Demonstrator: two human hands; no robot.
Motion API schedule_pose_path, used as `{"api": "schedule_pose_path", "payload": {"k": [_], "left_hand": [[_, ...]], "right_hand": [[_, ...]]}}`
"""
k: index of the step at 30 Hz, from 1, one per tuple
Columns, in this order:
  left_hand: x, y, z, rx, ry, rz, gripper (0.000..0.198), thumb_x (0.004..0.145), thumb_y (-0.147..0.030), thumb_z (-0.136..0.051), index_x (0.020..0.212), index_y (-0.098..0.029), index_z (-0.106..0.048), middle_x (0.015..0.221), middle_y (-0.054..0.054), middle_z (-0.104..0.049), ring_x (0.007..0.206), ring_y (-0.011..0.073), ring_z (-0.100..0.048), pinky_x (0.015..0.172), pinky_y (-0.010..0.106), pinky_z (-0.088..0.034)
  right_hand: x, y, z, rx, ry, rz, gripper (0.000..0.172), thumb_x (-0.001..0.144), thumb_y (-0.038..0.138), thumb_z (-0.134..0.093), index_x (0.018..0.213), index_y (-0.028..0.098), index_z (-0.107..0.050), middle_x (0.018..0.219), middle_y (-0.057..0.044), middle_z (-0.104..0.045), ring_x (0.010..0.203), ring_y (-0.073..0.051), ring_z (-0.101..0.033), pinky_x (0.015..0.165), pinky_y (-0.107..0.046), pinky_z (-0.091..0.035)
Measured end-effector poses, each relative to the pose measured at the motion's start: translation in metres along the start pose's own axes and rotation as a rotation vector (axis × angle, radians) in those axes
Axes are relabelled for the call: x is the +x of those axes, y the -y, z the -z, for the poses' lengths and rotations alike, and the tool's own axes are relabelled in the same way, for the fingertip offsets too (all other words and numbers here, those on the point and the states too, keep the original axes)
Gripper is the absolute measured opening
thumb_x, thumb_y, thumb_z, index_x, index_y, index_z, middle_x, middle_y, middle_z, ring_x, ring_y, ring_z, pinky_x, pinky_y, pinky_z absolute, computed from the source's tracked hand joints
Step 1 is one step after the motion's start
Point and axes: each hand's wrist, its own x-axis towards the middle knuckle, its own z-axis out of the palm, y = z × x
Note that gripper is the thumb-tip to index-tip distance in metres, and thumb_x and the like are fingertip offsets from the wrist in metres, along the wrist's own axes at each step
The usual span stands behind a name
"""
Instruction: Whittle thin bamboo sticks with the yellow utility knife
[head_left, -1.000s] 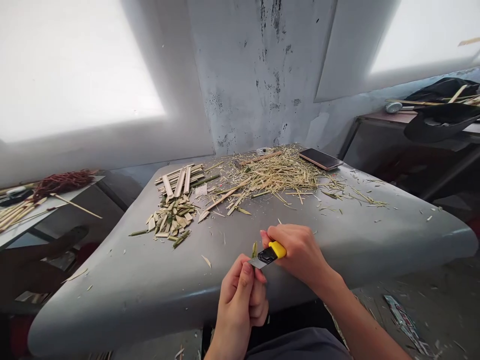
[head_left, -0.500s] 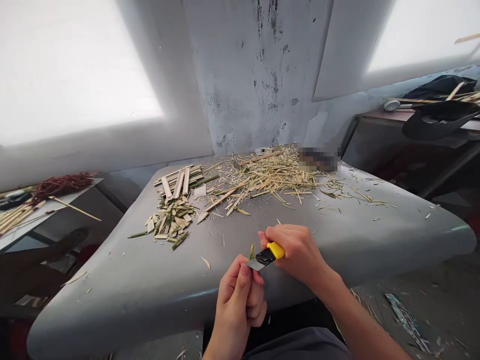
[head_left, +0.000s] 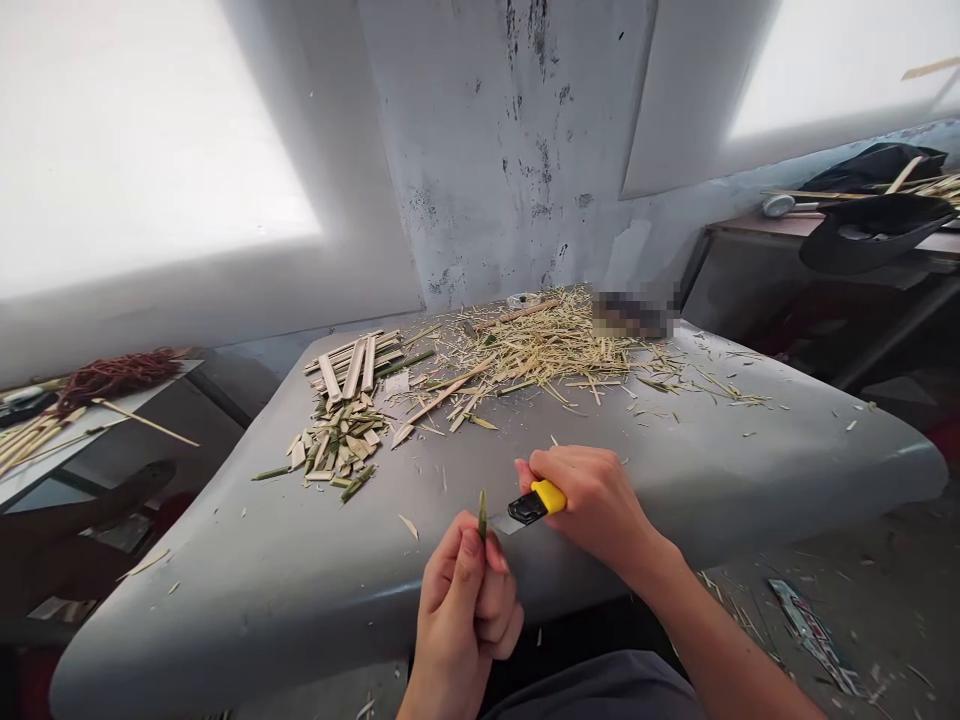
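Note:
My left hand (head_left: 469,600) is closed round a small green bamboo piece (head_left: 482,512), whose pointed tip sticks up between thumb and fingers. To its right, my right hand (head_left: 589,500) grips a yellow and black utility knife (head_left: 541,502). The blade points left and down, its tip close beside the bamboo; whether the two touch I cannot tell. Both hands are above the near edge of the grey table (head_left: 330,560). The lower end of the bamboo is hidden inside my left hand.
On the table lie a heap of short bamboo pieces (head_left: 337,445), several flat strips (head_left: 352,367) and a broad pile of shavings (head_left: 555,345). A long pointed stick (head_left: 439,405) rests before the pile. Side tables hold reddish cord (head_left: 120,377) and a dark cap (head_left: 874,235).
My left hand has shifted slightly left and down, bringing the bamboo piece upright and away from the blade. The knife in my right hand has hardly moved.

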Motion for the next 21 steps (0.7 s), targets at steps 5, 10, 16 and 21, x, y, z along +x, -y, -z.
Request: {"api": "schedule_pose_path", "payload": {"k": [5, 10, 16, 21], "left_hand": [[-0.002, -0.014, 0.002, 0.046, -0.034, -0.034, 0.036, 0.101, -0.049, -0.055, 0.081, -0.019, -0.058, 0.054, -0.011, -0.016, 0.044, 0.0053, -0.008, 0.039, 0.014, -0.019], [0.001, -0.011, 0.006, 0.028, -0.046, -0.015, 0.036, 0.1, -0.05, -0.057, 0.082, -0.019, -0.057, 0.053, -0.012, -0.014, 0.043, 0.0051, -0.005, 0.037, 0.014, -0.015], [0.001, -0.007, 0.002, 0.059, -0.023, 0.026, 0.036, 0.102, -0.049, -0.054, 0.082, -0.019, -0.055, 0.053, -0.012, -0.016, 0.043, 0.0047, -0.007, 0.038, 0.014, -0.016], [0.001, -0.006, 0.002, 0.052, -0.004, 0.028, 0.036, 0.102, -0.049, -0.053, 0.083, -0.019, -0.056, 0.054, -0.012, -0.016, 0.043, 0.0043, -0.006, 0.038, 0.013, -0.016]], "right_hand": [[-0.001, -0.001, 0.0, 0.004, -0.025, -0.049, 0.032, 0.097, 0.018, -0.055, 0.066, 0.02, -0.05, 0.055, 0.005, -0.047, 0.052, -0.011, -0.034, 0.057, -0.028, -0.025], [-0.001, 0.001, 0.0, 0.025, -0.002, -0.009, 0.032, 0.099, 0.019, -0.055, 0.067, 0.02, -0.051, 0.056, 0.005, -0.047, 0.052, -0.011, -0.035, 0.058, -0.028, -0.025], [-0.001, 0.0, 0.0, 0.03, 0.0, 0.009, 0.03, 0.098, 0.017, -0.055, 0.068, 0.02, -0.051, 0.056, 0.006, -0.048, 0.052, -0.011, -0.036, 0.059, -0.027, -0.026], [-0.002, 0.0, 0.0, 0.023, 0.01, 0.004, 0.032, 0.098, 0.018, -0.054, 0.067, 0.02, -0.05, 0.055, 0.006, -0.047, 0.051, -0.011, -0.035, 0.058, -0.028, -0.025]]}}
